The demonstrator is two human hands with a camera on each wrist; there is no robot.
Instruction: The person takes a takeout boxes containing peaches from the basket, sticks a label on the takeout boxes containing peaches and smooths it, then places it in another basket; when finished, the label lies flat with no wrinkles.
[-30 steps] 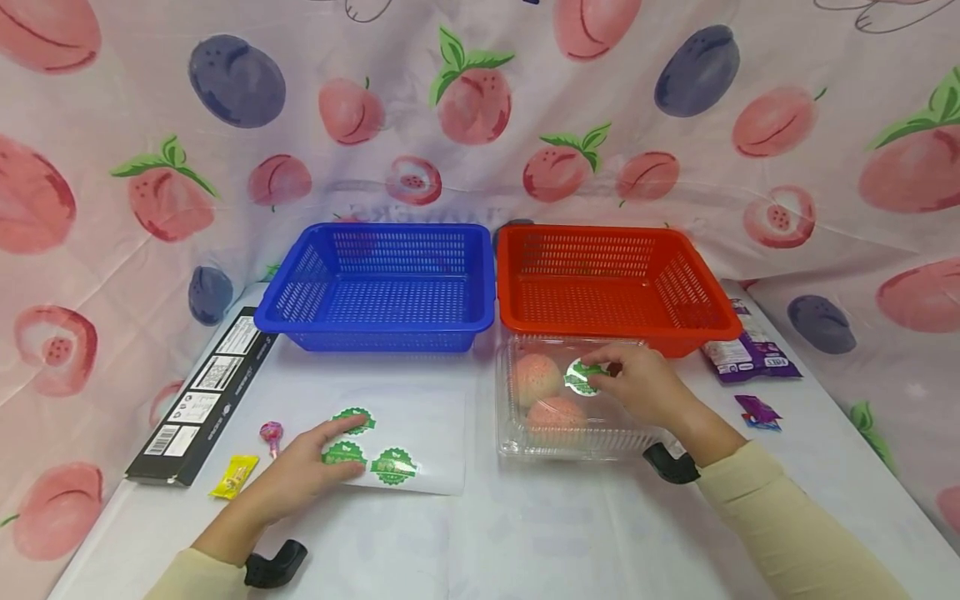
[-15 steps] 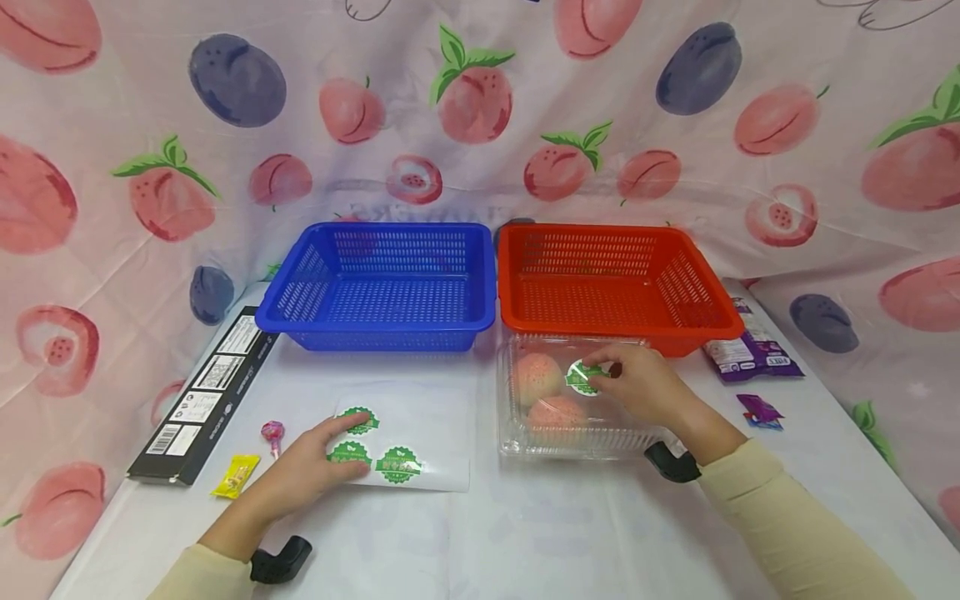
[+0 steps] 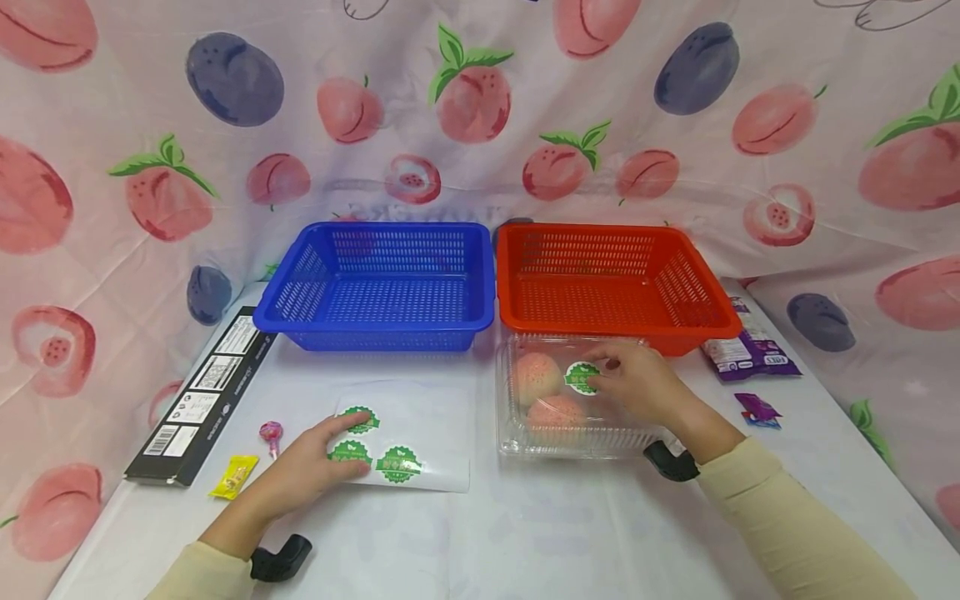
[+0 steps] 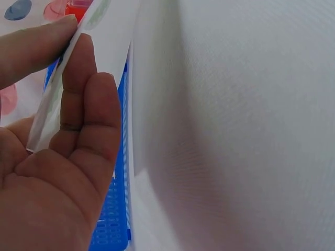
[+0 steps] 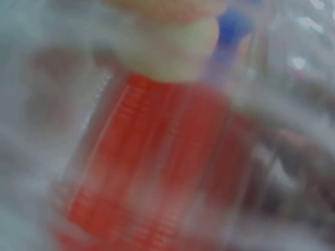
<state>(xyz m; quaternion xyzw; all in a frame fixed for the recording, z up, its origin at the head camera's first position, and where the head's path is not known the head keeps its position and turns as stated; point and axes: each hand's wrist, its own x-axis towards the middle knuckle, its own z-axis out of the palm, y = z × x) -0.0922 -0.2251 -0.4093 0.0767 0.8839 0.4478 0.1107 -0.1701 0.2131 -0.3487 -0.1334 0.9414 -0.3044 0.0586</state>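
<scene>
Green round sticker (image 3: 581, 377) lies on the lid of a clear plastic clamshell box (image 3: 573, 398) that holds two pink peaches, and the person's right hand (image 3: 637, 386) rests on that lid with its fingertips on the sticker's right edge, seemingly pressing it flat; whether the fingers pinch the sticker or only press on it cannot be told from the head view, and the right wrist view is too blurred to help. The box sits on the white desk (image 3: 525, 533) just in front of the red basket (image 3: 611, 279), which stands beside a blue basket (image 3: 378, 287); neither basket shows anything inside. The left hand (image 3: 300, 471) lies flat, fingers straight, holding down a white sticker sheet (image 3: 420, 429) that carries three more green stickers, its fingertips on two of them. Judging by this, one sticker is on or nearly on the box, three remain on the sheet, and the labelled box has gone into neither basket. To the left lie a black carton (image 3: 206, 400), a pink lollipop (image 3: 271, 433) and a yellow candy (image 3: 235, 477); to the right, a purple snack packet (image 3: 750, 350) and a small purple wrapper (image 3: 759, 411). Fruit-printed cloth hangs behind.
</scene>
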